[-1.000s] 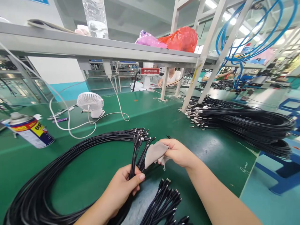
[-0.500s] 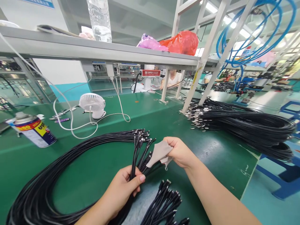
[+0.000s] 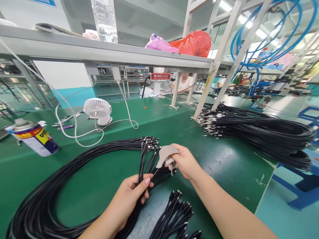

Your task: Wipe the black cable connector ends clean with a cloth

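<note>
A bundle of black cables point(image 3: 143, 159) with metal plug ends stands up out of my left hand point(image 3: 129, 196), whose thumb and fingers are wrapped round it. Just right of it, my right hand point(image 3: 185, 161) is closed on a grey cloth point(image 3: 165, 153), which hangs over some of the cable ends. What lies under the cloth is hidden. Behind my left hand, a long looped bundle of black cables point(image 3: 82, 157) curves over the green table. Nearer to me lies another group of cable ends point(image 3: 174, 212), their plugs pointing up and right.
A tilted spray can point(image 3: 36, 137) and a small white fan point(image 3: 97, 111) with a white cord stand at the left. At the right lies a big coil of black cables point(image 3: 259, 132) by the shelf posts. An overhead shelf point(image 3: 129, 54) carries a bottle and bags.
My right hand and the cloth have moved slightly left and nearer the upright cables. My left hand has shifted a little to the left, still round the cables.
</note>
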Demonstrator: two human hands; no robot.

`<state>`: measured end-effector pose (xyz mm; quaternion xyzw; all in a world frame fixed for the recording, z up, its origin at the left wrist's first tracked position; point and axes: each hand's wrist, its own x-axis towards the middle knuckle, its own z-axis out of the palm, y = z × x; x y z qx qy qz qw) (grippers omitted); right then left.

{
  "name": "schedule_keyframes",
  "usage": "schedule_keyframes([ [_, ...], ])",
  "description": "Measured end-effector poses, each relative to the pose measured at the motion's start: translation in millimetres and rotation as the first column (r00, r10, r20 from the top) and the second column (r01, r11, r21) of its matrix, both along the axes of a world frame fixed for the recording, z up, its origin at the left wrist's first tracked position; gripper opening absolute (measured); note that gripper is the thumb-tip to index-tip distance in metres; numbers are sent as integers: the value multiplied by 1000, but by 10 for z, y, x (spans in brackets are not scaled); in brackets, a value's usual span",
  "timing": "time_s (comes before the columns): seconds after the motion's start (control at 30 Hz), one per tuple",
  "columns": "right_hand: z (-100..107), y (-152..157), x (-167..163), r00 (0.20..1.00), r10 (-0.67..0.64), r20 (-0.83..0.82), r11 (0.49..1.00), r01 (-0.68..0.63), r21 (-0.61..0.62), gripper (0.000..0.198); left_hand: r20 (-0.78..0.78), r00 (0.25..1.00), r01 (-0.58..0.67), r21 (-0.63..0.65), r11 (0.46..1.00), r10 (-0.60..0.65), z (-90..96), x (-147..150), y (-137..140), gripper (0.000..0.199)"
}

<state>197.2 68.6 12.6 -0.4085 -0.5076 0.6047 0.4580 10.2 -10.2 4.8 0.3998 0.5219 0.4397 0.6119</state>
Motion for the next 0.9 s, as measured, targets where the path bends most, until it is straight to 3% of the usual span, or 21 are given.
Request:
schedule_keyframes([
  [0.13,-35,21,9,980,-102,170,986,77,150,8,69,998,-4,1,1000,4,20,3,-9,52],
  [0.27,-88,65,23,943,-164,290,971,103,216,7,94,995,26,20,999,-27,16,-13,-31,58],
  [0.47,-129,124,64,794,-298,529,863,-12,505,14,57,986,159,-3,987,-159,11,-23,-75,55],
  [0.77,-65,143,156,787,-389,479,817,55,574,11,182,967,189,-47,981,-178,-22,13,-38,45],
  [0.9,-12,131,214,891,-316,326,866,131,482,13,150,970,201,-47,978,-192,-33,15,-34,46],
])
